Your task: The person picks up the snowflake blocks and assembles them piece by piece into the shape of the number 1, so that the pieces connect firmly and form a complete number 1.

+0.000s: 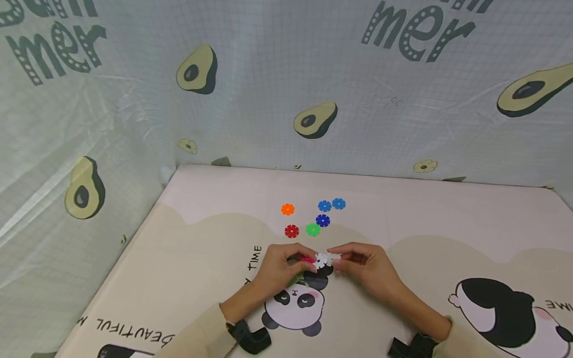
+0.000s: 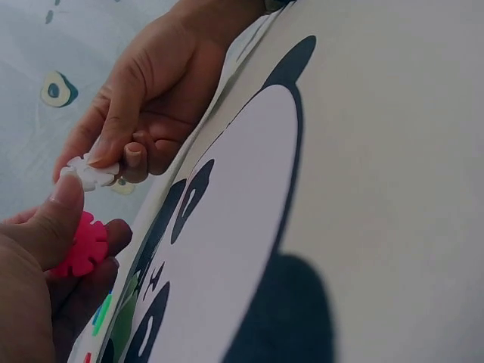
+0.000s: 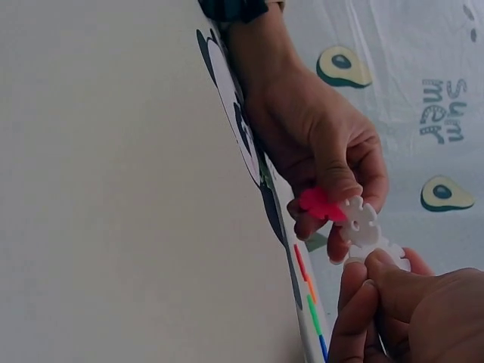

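Observation:
Both hands meet above the table, over the printed panda. My left hand (image 1: 278, 266) pinches a pink notched plastic disc (image 2: 85, 248) between thumb and fingers. A white notched disc (image 3: 361, 219) meets the pink one at its edge in the right wrist view. From the other side, my right hand (image 1: 375, 269) pinches a second white disc (image 3: 397, 257) with its thumb and index finger. The two white discs touch; whether their slots are locked is partly hidden by the fingertips.
Beyond the hands lie loose notched discs: orange (image 1: 288, 209), red (image 1: 291, 231), green (image 1: 313, 229), dark blue (image 1: 323, 221), and two lighter blue discs (image 1: 324, 206). A printed cloth covers the table (image 1: 215, 233). Avocado-patterned sheeting (image 1: 250, 119) hangs behind and to the left.

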### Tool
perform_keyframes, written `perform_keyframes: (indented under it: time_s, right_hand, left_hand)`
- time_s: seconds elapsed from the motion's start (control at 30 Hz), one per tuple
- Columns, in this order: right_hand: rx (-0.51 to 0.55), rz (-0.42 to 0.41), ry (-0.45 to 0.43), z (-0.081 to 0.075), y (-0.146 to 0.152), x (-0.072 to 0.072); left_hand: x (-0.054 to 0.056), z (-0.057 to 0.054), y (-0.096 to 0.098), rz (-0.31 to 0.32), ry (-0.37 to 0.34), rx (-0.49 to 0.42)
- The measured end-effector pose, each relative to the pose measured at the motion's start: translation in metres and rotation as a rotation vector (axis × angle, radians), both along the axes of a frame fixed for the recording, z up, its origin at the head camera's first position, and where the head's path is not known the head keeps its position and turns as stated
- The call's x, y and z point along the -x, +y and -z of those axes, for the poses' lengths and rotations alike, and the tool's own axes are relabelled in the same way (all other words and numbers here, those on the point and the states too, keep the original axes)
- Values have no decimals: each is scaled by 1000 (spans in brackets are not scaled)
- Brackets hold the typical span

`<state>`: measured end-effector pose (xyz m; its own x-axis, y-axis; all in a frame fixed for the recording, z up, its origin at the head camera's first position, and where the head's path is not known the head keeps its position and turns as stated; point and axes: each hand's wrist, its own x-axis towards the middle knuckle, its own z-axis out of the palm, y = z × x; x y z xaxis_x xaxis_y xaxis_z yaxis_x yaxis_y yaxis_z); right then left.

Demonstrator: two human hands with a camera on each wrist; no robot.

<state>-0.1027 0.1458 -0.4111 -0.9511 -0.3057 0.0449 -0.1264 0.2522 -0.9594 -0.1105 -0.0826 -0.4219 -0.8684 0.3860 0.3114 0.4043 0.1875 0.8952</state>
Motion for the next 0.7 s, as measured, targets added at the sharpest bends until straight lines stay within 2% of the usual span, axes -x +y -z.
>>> perform_keyframes:
  time_s: [0.27, 0.6, 0.7]
  right_hand:
    - [5, -31, 1, -3, 1, 0]
    - [-13, -96, 28, -1, 3, 0]
    - [-14, -108, 39, -1, 3, 0]
  left_hand:
    - [1, 0, 0, 54, 11, 8]
    - [1, -3, -1, 91, -35, 59]
    - [2, -3, -1, 104, -25, 56]
